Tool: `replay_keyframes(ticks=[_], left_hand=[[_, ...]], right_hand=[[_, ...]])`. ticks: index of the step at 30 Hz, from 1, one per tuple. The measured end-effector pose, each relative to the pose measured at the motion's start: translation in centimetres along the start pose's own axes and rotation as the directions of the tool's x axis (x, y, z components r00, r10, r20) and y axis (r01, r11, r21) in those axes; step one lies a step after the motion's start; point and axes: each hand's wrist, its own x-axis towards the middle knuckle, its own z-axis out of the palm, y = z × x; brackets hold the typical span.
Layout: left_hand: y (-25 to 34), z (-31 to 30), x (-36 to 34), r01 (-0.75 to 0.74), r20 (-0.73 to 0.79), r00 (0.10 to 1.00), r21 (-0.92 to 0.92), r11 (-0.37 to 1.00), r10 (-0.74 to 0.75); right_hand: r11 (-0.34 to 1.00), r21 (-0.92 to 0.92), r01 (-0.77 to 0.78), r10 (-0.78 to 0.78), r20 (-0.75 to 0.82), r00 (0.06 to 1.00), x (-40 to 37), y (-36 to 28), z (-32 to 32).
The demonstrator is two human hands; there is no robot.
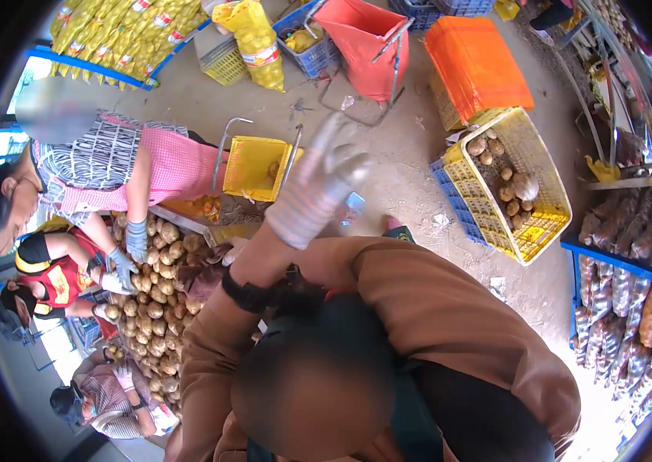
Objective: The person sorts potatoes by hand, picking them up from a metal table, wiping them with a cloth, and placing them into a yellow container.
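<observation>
One gloved hand [320,183] is nearest the camera. It is raised on a brown sleeve that runs back to a person in a brown jacket [449,308] bent low just below. Its fingers are spread and it holds nothing. The wearer's own two hands do not show, so I cannot tell whether they are apart or gripping anything.

Just left of that sleeve lies the heap of potatoes [158,285], loose and uncontained — probably so that several people can pick from it at once. A co-worker in a pink apron [175,165] has a gloved hand [135,240] down on the heap, and two more people crouch along its far edge.

Beyond the raised hand stands a yellow crate [253,165] between metal handles, with at most one potato visible inside. To the right a yellow basket [545,219] leans on a blue crate [457,196], its mouth tipped toward the workers, likely for easy filling; a thin scatter of potatoes [499,173] covers part of its floor.

Farther off, orange crates [476,61] sit upturned. A red bag [360,42] hangs on a metal frame, seemingly to keep its mouth wide. Full yellow net sacks [122,35] are stacked at the back — one sack [256,38] stands apart.
</observation>
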Motion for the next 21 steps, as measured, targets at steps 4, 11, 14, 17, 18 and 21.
replay_keyframes(ticks=[4,11,14,17,18,21], left_hand=[[-0.4,-9.7,-7.0,0.105,-0.276,0.961,0.284,0.953,-0.024],[1.3,-21.0,-28.3,0.485,-0.871,0.489,0.236,0.842,-0.038],[-0.9,-23.2,-36.3,0.56,-0.95,0.3,0.245,0.792,0.083],[0.7,-24.9,-41.2,0.811,-0.945,0.239,0.32,0.49,0.222],[1.1,-25.5,-42.8,0.851,-0.939,0.239,0.325,0.413,0.247],[0.3,-28.7,-46.5,0.906,-0.927,0.177,0.285,0.314,0.33]], right_hand=[[0.995,-0.102,0.014,-0.008,0.056,0.998,1.9,1.8,-0.7],[0.703,-0.622,0.346,-0.255,0.233,0.938,6.1,-0.5,1.4],[0.433,-0.727,0.532,-0.435,0.349,0.83,9.1,-1.1,2.8],[0.155,-0.706,0.691,-0.415,0.588,0.694,12.9,0.2,2.9],[-0.091,-0.697,0.711,-0.37,0.686,0.626,12.8,0.3,3.8],[-0.293,-0.698,0.654,-0.289,0.716,0.636,12.4,-0.2,5.3]])
